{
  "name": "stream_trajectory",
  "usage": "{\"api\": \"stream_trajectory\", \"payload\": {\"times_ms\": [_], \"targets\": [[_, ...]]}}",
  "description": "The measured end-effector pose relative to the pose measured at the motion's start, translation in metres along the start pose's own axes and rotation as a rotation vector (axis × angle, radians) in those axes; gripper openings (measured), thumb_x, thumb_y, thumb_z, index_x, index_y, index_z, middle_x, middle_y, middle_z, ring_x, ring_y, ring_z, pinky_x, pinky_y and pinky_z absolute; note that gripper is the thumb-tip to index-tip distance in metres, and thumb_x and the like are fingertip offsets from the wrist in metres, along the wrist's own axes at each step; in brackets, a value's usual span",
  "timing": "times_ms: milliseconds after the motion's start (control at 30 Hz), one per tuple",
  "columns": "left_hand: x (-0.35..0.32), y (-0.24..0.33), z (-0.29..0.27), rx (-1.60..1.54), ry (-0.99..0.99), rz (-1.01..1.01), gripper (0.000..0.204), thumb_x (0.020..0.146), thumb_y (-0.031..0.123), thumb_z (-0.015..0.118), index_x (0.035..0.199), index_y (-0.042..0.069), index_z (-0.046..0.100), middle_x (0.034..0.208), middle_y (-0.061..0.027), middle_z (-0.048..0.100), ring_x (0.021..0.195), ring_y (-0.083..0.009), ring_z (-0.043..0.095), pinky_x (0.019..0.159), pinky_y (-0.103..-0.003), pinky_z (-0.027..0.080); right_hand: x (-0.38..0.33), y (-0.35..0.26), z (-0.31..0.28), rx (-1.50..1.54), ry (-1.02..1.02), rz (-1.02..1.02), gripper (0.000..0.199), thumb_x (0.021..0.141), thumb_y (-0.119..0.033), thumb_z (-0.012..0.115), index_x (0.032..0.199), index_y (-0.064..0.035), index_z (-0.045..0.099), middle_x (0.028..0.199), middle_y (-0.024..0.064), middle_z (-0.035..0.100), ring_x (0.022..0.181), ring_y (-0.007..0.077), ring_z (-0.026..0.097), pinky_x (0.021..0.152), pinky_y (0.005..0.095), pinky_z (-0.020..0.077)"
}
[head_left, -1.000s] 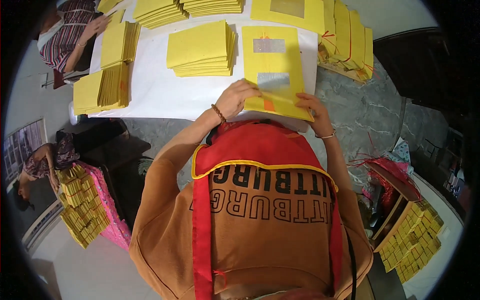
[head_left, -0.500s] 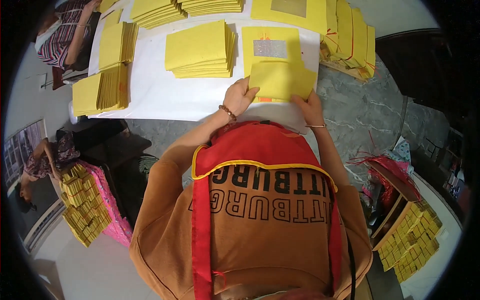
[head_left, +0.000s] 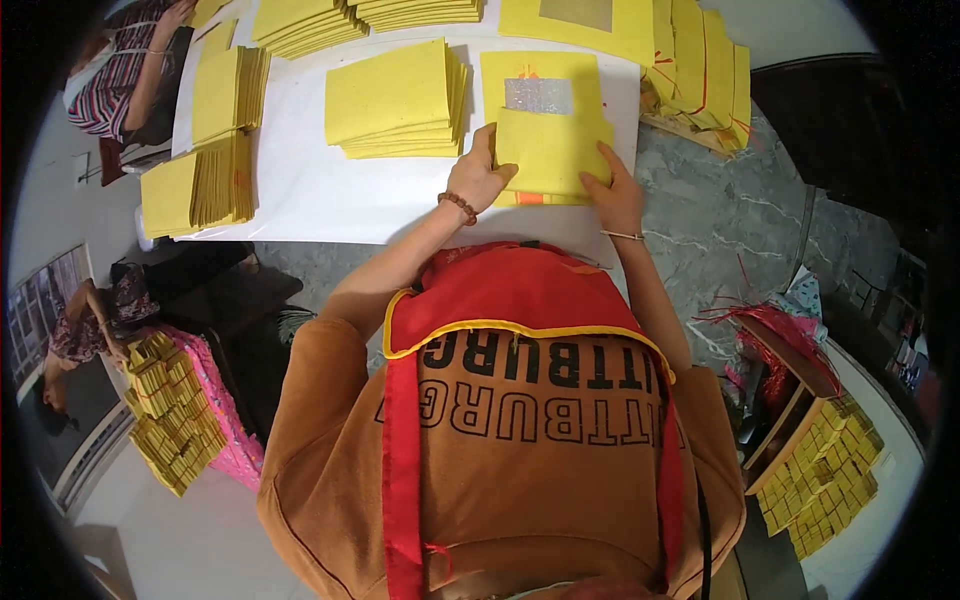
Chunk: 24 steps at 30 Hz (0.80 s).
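Note:
A folded yellow paper [head_left: 548, 148] lies between my hands near the table's front edge. My left hand [head_left: 482, 174] pinches its left side, with the thumb on top and fingers along the edge. At the right side, my right hand [head_left: 618, 192] grips it with the thumb on the face and fingers along the edge. Beneath it is a flat yellow sheet [head_left: 492, 75], which bears a silver glittery rectangle [head_left: 538, 95] and orange print. A fanned stack of folded yellow papers [head_left: 390, 95] sits just left of my hands.
More yellow stacks [head_left: 215, 185] line the white table's [head_left: 300, 190] left side. Tied yellow bundles [head_left: 715, 75] stand at its right. A person in a striped top [head_left: 110, 110] sits far left; another person [head_left: 90, 320] is near piled yellow packets [head_left: 170, 410]. Red strings [head_left: 770, 340] hang at right.
The folded paper has shifted left and is now squarer over the sheet beneath. My right hand has moved a little left and up along its edge.

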<state>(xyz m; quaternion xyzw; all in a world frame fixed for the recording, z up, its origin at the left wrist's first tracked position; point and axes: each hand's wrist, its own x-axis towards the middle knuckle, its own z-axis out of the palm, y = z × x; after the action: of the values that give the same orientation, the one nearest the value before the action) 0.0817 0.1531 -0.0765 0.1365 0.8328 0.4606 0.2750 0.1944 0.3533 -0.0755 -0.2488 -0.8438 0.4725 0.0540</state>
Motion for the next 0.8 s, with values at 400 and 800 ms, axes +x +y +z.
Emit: {"api": "stream_trajectory", "payload": {"times_ms": [400,800], "targets": [[-0.026,0.057,0.004,0.667,0.163,0.677,0.040,0.081,0.022,0.058,0.118,0.009,0.051,0.125,-0.0136,0.044,0.114,-0.0315,0.040,0.094,-0.046,0.031,0.003,-0.005,0.001,-0.043,-0.032,0.104,0.055,0.074,-0.031,0.064,0.124,-0.0138,0.050,0.109,0.0165,0.060,0.096,0.0317,0.059,0.080,0.0367,0.0457],[-0.003,0.033,0.030,0.800,-0.020,0.761,0.054,0.080,0.038,0.056,0.129,0.020,0.042,0.136,-0.0130,0.035,0.125,-0.0327,0.032,0.100,-0.048,0.028,0.006,-0.001,0.006,-0.052,0.056,0.039,0.049,0.075,-0.032,0.062,0.121,-0.0168,0.053,0.091,0.0192,0.063,0.082,0.0336,0.061,0.071,0.0385,0.0472]]}}
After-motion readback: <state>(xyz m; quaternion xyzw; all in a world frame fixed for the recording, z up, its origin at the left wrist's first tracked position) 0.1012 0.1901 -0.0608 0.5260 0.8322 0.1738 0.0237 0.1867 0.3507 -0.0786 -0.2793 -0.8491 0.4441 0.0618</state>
